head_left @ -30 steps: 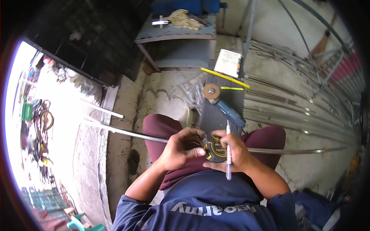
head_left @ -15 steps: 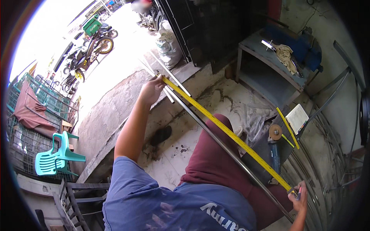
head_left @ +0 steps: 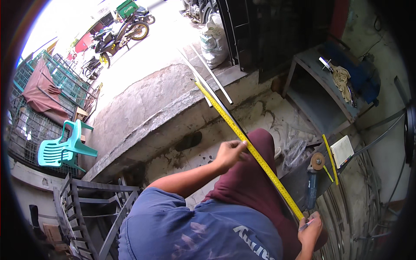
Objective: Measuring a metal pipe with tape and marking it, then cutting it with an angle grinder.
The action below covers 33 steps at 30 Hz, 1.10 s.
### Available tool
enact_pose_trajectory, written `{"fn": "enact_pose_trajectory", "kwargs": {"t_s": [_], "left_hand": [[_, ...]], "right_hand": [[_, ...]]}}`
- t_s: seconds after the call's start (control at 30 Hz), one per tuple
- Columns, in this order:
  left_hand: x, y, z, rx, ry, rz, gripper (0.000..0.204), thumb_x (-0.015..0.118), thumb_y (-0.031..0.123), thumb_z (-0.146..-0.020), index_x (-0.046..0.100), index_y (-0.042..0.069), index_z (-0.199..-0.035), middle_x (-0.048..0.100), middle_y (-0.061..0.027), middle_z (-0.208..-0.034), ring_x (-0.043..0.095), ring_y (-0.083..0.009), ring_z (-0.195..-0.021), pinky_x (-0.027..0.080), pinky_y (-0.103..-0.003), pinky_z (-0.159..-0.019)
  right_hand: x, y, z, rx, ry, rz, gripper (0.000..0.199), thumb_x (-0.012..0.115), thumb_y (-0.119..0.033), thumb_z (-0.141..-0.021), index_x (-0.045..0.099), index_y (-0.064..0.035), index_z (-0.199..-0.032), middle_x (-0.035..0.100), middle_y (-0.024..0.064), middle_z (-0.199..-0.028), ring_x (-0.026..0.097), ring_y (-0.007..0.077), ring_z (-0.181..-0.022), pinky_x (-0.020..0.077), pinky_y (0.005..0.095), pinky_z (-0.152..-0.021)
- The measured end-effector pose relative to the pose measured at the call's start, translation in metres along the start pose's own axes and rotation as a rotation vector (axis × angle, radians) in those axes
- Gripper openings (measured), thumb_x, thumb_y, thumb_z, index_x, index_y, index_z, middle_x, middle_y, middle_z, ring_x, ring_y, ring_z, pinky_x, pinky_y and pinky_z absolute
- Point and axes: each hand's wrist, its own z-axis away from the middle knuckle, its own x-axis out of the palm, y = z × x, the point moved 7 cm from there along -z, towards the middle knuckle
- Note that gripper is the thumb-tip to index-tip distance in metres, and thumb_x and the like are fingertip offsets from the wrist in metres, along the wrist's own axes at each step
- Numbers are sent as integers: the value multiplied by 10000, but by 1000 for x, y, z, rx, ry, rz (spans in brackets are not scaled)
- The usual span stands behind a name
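A yellow tape measure (head_left: 266, 168) is stretched from the raised step down across my right thigh. Its lower end is in my right hand (head_left: 310, 229), which is closed round it; a slim pen-like thing also shows between these fingers. My left hand (head_left: 232, 154) is at the middle of the blade, above my thigh. Its fingers are curled together at the blade's edge; whether they grip it is hidden. Under and alongside the blade runs a shiny metal tube (head_left: 226, 108), partly covered by it. The blade's far tip lies free near the tube's upper part.
Two pale tubes, one of them a short tube (head_left: 216, 82), lie over the step's edge (head_left: 171, 117). At right are an angle grinder (head_left: 312, 186), a notebook (head_left: 342, 151), a yellow strip (head_left: 330, 158) and a metal workbench (head_left: 318, 102). A green chair (head_left: 65, 145) stands at left.
My left hand has let go of the blade's far end and come back toward me, to its middle. The right hand still holds the lower end. My view has shifted.
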Motion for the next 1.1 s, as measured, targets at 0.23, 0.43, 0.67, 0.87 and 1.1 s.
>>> {"fn": "enact_pose_trajectory", "kwargs": {"t_s": [0.23, 0.43, 0.67, 0.87, 1.1], "left_hand": [[72, -6, 49, -137, -279, -174, 356, 614, 360, -1102, 733, 27, -1145, 763, -68, -906, 711, -129, -695, 463, -253, -628], [-28, 49, -74, 44, 148, 89, 218, 636, 147, -1036, 728, -51, -1031, 764, -148, -865, 724, -204, -667, 581, -329, -634], [-193, 124, -227, 172, 500, 148, 234, 735, 172, -1005, 731, -62, -1010, 735, -145, -911, 719, -224, -674, 609, -338, -567], [-202, 122, -244, 110, 558, 187, 203, 727, 208, -1019, 686, 10, -1038, 711, -92, -902, 713, -201, -693, 649, -362, -594], [-189, 117, -240, 94, 465, 173, 193, 694, 173, -1037, 651, -11, -996, 648, -75, -808, 617, -169, -566, 575, -326, -503]], "right_hand": [[-6, -42, 8, -20, 89, 63, 280, 749, -68, -816, 487, 10, -880, 610, 252, -785, 622, 523, -820, 449, 575, -720], [-38, 8, 30, 104, 114, 93, 365, 819, -137, -829, 488, -15, -920, 588, 194, -786, 600, 448, -791, 439, 527, -784], [-65, 142, 64, 152, 140, -82, 348, 788, -47, -871, 459, 22, -959, 551, 181, -812, 548, 357, -761, 475, 449, -757], [-48, 76, 68, 145, 208, 21, 298, 765, -68, -898, 484, 20, -939, 563, 183, -797, 557, 379, -781, 469, 466, -758], [-30, -28, 31, -9, 331, 153, 292, 794, -83, -870, 529, 33, -904, 609, 241, -807, 592, 469, -794, 439, 537, -730]]}}
